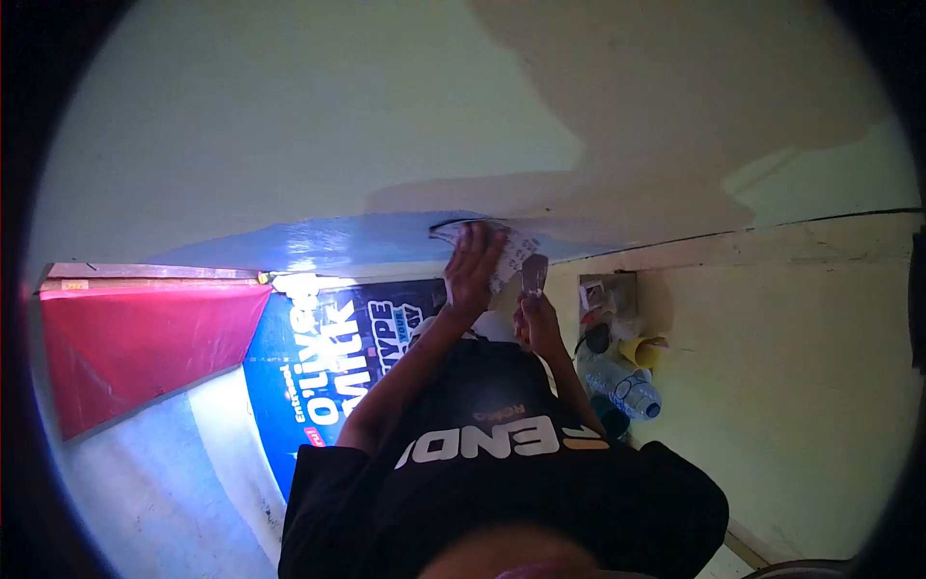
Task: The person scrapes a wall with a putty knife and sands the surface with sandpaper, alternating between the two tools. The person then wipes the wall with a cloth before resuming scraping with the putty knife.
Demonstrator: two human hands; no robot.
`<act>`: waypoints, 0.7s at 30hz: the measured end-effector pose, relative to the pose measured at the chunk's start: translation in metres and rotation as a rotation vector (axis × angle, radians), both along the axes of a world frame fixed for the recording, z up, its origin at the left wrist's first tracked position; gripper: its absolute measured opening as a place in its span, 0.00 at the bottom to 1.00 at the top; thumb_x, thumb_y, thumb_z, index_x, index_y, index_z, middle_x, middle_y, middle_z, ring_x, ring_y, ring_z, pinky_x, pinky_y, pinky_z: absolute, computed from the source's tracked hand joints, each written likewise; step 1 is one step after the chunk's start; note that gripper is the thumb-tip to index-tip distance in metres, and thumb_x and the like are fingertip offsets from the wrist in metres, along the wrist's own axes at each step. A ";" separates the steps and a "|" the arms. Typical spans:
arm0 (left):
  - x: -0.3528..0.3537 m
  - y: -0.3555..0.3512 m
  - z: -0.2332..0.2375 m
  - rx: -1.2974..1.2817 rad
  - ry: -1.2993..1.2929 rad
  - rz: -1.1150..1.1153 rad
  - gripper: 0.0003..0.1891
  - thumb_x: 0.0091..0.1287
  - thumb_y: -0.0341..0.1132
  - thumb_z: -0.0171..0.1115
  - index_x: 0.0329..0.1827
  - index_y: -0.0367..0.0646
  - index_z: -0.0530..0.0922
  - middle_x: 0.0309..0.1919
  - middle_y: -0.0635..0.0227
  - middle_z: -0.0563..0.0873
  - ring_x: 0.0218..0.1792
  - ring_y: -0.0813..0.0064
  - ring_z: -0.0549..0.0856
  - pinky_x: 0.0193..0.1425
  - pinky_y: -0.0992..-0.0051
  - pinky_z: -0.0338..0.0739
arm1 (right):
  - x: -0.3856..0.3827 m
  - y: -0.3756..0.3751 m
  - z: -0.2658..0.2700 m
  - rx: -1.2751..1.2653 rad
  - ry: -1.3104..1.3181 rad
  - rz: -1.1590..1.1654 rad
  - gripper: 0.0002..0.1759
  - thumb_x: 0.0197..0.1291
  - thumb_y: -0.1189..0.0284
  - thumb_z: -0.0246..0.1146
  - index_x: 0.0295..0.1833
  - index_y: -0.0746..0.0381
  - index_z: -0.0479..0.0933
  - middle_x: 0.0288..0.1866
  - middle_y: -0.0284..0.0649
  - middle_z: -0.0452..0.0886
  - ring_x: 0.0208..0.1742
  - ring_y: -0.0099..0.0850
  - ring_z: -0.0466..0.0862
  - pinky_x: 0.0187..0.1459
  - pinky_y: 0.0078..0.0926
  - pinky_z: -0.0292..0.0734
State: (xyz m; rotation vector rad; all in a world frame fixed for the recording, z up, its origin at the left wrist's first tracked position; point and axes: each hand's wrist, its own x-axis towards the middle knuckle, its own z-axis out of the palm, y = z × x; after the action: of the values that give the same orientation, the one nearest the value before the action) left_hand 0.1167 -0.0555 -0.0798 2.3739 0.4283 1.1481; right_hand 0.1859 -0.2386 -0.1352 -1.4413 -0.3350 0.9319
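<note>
**Left hand flat on a sheet at the wall, right hand gripping a scraper**

A black shirt (502,482) with white lettering fills the bottom of the view, and both bare arms reach away from it towards the wall (289,116).

The left hand (473,265) is open. Its fingers are spread and laid flat on a pale, printed sheet (518,253), pressing it against the wall. The sheet sits at the right end of a blue patch (338,241), where the blue meets the cream paint. Part of the sheet shows past the fingertips on the right. Whether the thumb hooks under it cannot be told.

The right hand (537,326) is just below and to the right of the left one. It is closed around the handle of a scraper (533,275). The blade points up towards the sheet, and its tip is close to the sheet's lower edge. Whether the two touch is unclear.

Below the blue patch hangs a dark blue banner (328,357) with white letters. A red cloth (135,338) lies to its left. To the right of the right arm, near a small niche (608,294), are a clear plastic bottle (632,394) and a yellow cup (642,350), close together.
</note>
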 end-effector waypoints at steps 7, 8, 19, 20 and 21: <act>-0.062 -0.008 -0.001 -0.155 -0.196 0.259 0.17 0.72 0.29 0.52 0.61 0.33 0.76 0.64 0.47 0.75 0.66 0.50 0.75 0.66 0.60 0.73 | 0.022 0.002 0.028 0.007 -0.019 -0.097 0.08 0.73 0.67 0.53 0.45 0.61 0.68 0.24 0.31 0.69 0.20 0.19 0.69 0.22 0.22 0.70; -0.071 -0.005 0.007 -0.187 -0.274 0.373 0.18 0.73 0.30 0.51 0.62 0.31 0.75 0.63 0.47 0.76 0.66 0.51 0.74 0.67 0.59 0.71 | 0.024 0.006 0.041 0.019 -0.018 -0.114 0.08 0.72 0.67 0.53 0.44 0.61 0.68 0.24 0.31 0.69 0.20 0.19 0.69 0.23 0.22 0.70; 0.011 0.030 -0.008 0.177 -0.238 0.364 0.34 0.58 0.27 0.61 0.71 0.36 0.66 0.71 0.33 0.57 0.73 0.33 0.52 0.71 0.35 0.50 | 0.035 0.013 0.052 0.397 0.011 -0.041 0.13 0.71 0.65 0.56 0.51 0.61 0.66 0.31 0.33 0.70 0.29 0.20 0.70 0.32 0.23 0.73; 0.015 0.030 -0.016 0.179 -0.243 0.378 0.33 0.59 0.27 0.61 0.71 0.35 0.66 0.71 0.33 0.57 0.73 0.32 0.52 0.71 0.35 0.50 | 0.038 0.015 0.050 0.452 0.014 -0.041 0.13 0.71 0.66 0.56 0.51 0.61 0.65 0.31 0.33 0.70 0.29 0.20 0.70 0.32 0.23 0.73; 0.018 0.029 -0.017 0.184 -0.244 0.396 0.32 0.60 0.27 0.62 0.70 0.35 0.66 0.71 0.33 0.57 0.73 0.32 0.53 0.71 0.35 0.51 | 0.040 0.020 0.058 0.508 0.023 -0.038 0.13 0.71 0.66 0.56 0.52 0.61 0.65 0.32 0.33 0.70 0.29 0.20 0.70 0.33 0.23 0.74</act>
State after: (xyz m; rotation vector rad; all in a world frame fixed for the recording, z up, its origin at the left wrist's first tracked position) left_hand 0.1343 -0.0263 -0.0970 2.3195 0.7591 1.6986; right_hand 0.2255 -0.2185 -0.0774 -0.9666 -0.4864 0.7625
